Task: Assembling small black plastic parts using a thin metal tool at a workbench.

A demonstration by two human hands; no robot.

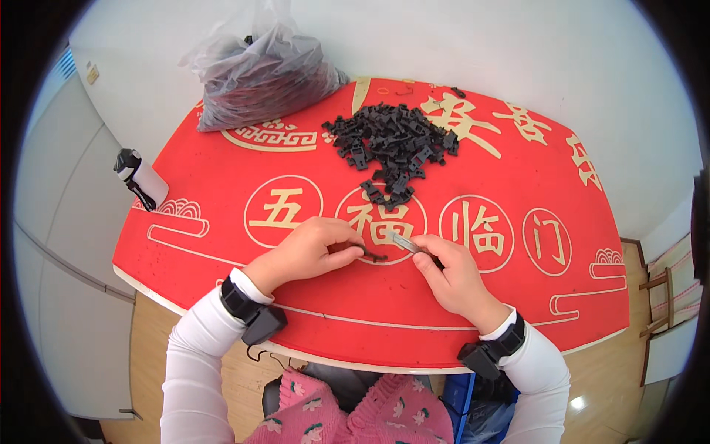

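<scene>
Between the thumb and fingers of my left hand (314, 248) is a small black plastic part (376, 257), its free end pointing right. My right hand (452, 280) is closed around a slim knife-like tool (404, 243); its silvery blade points up and left, a short way from the part. Both hands are over the near middle of a table with a red cloth (200, 255). Beyond them lies a heap of similar black plastic parts (392, 140), a few spilling toward my hands.
A large translucent plastic bag (266, 85), filled with dark contents, stands at the back left. Near the left edge is a white bottle with a black lid (150, 183). A white wall (458, 44) rises behind the table. Below the front edge sits a blue crate (458, 394).
</scene>
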